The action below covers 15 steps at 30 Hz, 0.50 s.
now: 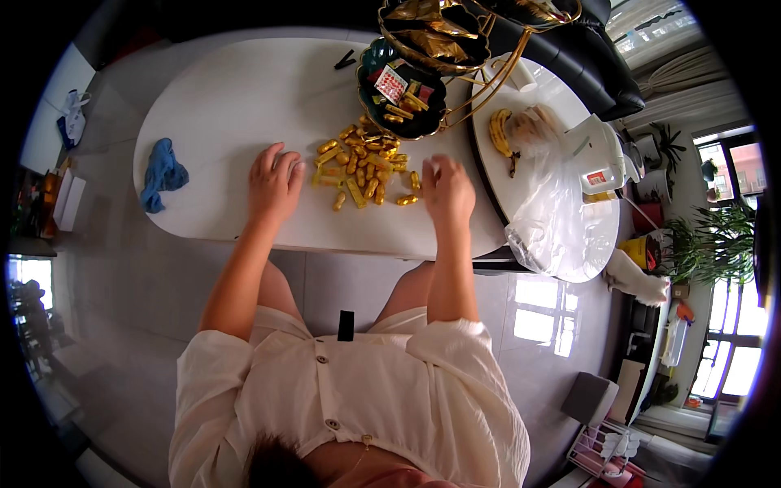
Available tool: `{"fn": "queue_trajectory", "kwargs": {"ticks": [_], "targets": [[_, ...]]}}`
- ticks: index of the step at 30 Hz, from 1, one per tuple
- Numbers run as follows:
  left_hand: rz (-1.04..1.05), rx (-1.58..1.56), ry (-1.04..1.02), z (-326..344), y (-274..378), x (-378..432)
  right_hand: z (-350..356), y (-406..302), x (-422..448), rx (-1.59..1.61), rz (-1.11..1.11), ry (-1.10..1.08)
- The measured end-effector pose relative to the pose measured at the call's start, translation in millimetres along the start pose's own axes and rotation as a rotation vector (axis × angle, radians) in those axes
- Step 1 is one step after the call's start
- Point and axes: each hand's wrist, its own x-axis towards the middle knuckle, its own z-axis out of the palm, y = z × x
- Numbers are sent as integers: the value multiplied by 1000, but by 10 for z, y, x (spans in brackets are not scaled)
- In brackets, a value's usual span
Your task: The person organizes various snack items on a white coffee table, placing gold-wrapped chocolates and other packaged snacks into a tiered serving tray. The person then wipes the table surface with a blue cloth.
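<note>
On the white oval table (pixel 219 97) lies a loose heap of gold-foil-wrapped candies (pixel 366 161), many of them peanut-shaped. My left hand (pixel 276 186) is palm down just left of the heap, fingers apart and nothing in them. At the heap's right edge is my right hand (pixel 450 189), slightly blurred, its fingers bent toward the tabletop; whether anything is between them is hidden. Two single gold candies lie between that hand and the main heap. Behind the heap, a dark green scalloped tray (pixel 365 79) holds mixed wrapped sweets.
Gold-rimmed upper trays (pixel 390 46) overhang the back. A crumpled blue cloth (pixel 163 174) lies at the left end. On the raised round right section are a banana (pixel 500 131), a clear plastic bag (pixel 543 213) and a white electric kettle (pixel 595 152). A white cat (pixel 637 280) is beyond.
</note>
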Motion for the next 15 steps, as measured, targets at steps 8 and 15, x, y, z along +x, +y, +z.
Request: {"fn": "queue_trajectory", "kwargs": {"ticks": [8, 15], "targets": [[-16, -113, -56, -68, 34, 25, 248, 149, -515, -18, 10, 82], [18, -63, -17, -63, 43, 26, 175, 171, -63, 655, 49, 88]]}}
